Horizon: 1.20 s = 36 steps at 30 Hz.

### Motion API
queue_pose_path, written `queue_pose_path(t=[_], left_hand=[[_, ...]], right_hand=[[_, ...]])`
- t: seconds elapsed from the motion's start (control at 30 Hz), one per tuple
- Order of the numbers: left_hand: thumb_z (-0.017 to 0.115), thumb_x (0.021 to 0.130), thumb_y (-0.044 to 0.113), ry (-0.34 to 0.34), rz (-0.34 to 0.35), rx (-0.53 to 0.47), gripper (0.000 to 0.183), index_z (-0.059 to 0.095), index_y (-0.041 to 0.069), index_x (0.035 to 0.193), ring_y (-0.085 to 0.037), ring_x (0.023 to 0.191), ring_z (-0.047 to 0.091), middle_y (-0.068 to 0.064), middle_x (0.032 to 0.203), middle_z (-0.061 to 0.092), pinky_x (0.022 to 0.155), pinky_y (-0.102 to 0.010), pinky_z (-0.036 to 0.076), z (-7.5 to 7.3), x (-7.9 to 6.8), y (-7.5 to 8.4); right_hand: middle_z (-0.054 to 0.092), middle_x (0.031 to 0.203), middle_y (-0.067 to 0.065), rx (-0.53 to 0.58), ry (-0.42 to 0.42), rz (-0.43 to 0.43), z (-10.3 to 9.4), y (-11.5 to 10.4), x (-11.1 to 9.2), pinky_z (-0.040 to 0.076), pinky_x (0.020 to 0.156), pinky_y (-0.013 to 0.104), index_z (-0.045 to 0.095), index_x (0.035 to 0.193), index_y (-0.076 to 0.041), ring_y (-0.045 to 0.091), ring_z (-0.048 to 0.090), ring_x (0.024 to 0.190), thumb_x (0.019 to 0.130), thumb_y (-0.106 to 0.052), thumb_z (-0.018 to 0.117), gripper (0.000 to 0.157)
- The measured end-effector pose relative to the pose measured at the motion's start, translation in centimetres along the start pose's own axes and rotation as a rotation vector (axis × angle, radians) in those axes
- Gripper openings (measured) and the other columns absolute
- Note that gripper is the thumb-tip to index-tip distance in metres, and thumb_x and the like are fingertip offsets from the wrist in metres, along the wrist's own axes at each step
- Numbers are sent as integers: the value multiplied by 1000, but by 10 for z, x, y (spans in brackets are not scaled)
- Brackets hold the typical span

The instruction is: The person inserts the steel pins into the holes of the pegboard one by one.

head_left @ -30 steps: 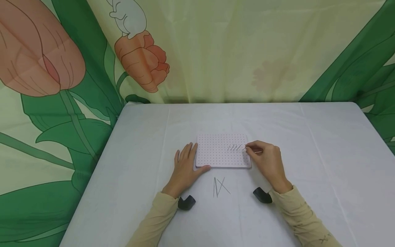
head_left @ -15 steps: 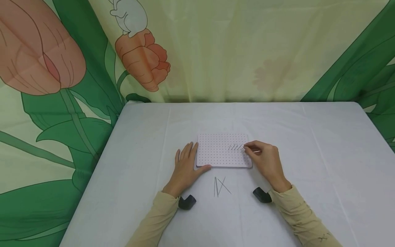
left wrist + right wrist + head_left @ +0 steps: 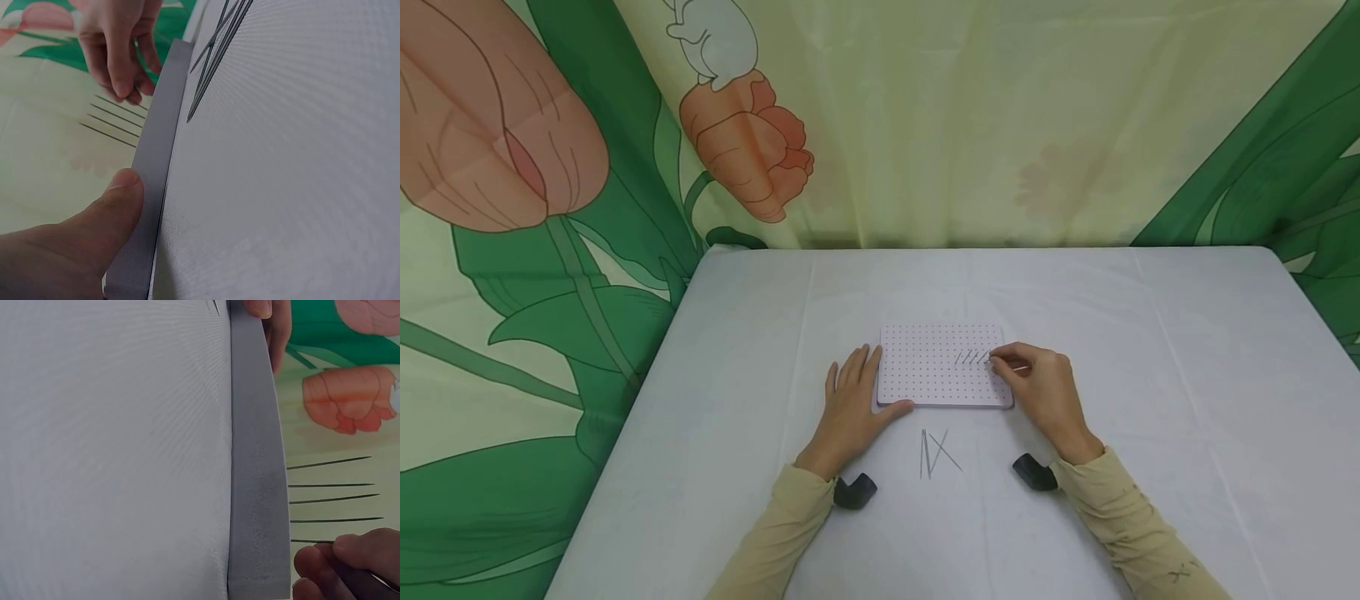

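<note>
A white board (image 3: 925, 379) with rows of small holes lies on the table. My left hand (image 3: 850, 408) rests flat at its left side, fingers along the edge; its thumb (image 3: 119, 203) presses the front edge in the left wrist view. A row of thin dark needles (image 3: 970, 357) stands up from the board's right half. At the right end of that row, my right hand (image 3: 1047, 392) pinches another upright needle (image 3: 312, 540) between thumb and index finger, its lower end right at the board. A thin pale glint shows below these fingers in the head view.
Several loose needles (image 3: 927, 454) lie crossed on the white tablecloth (image 3: 760, 375) in front of the board. Black wrist-worn pieces (image 3: 855, 492) sit by both cuffs. A printed curtain (image 3: 962, 125) hangs behind the table's back edge.
My right hand has moved slightly left, toward the standing needles, still pinching its needle. The left hand stays in place on the board.
</note>
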<state>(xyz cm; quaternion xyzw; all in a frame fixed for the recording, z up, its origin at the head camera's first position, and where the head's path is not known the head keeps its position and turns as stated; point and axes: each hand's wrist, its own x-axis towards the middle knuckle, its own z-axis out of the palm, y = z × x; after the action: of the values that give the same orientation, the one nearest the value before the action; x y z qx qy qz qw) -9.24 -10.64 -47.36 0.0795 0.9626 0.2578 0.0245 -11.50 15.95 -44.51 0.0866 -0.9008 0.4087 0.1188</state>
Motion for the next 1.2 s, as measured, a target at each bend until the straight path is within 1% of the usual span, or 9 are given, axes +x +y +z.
queue_pose_path(t=[0.13,0.3,0.4,0.57,0.77,1.0,1.2], left_hand=[[68,85,60,-1,2,1,98,25,10,158,-28,152,18,-14,163,24,122,-57,2,0,0,0],[67,85,60,-3,1,3,97,25,11,158,-28,152,18,-13,163,24,122,-56,2,1,1,0],[68,85,60,3,6,2,97,26,11,158,-28,152,18,-13,163,25,122,-57,3,0,1,0],[68,85,60,2,-1,-1,98,26,10,158,-28,152,18,-14,163,24,122,-57,2,0,1,1],[68,85,59,1,-5,-10,98,25,10,158,-28,152,18,-14,163,24,122,-57,2,0,-1,0],[68,85,59,11,1,-1,98,26,10,157,-28,152,18,-14,163,24,121,-57,3,1,-1,-1],[68,85,60,16,8,4,98,27,9,157,-29,151,20,-14,162,26,121,-58,4,2,0,-1]], right_hand=[[76,87,11,-21,-8,-6,2,0,0,58,68,33,77,94,-2,23,72,75,86,-1,73,9],[76,88,12,-30,-10,-6,2,0,1,57,67,32,77,95,-2,22,71,75,87,-1,73,9],[76,88,12,-43,-17,-7,0,-1,2,57,67,34,77,96,0,23,71,76,87,-2,73,10],[75,89,15,-76,-69,11,-5,-3,1,56,69,38,75,101,3,25,71,76,87,-5,74,17],[75,90,14,-112,-111,7,-12,-9,-1,56,68,37,74,102,3,24,70,77,88,-3,71,15],[74,89,11,-117,-140,5,-16,-20,-5,57,69,38,74,99,1,22,68,77,87,-2,70,13],[74,83,5,-126,-158,-8,-18,-29,-10,55,67,33,75,93,-4,17,68,74,87,-3,69,9]])
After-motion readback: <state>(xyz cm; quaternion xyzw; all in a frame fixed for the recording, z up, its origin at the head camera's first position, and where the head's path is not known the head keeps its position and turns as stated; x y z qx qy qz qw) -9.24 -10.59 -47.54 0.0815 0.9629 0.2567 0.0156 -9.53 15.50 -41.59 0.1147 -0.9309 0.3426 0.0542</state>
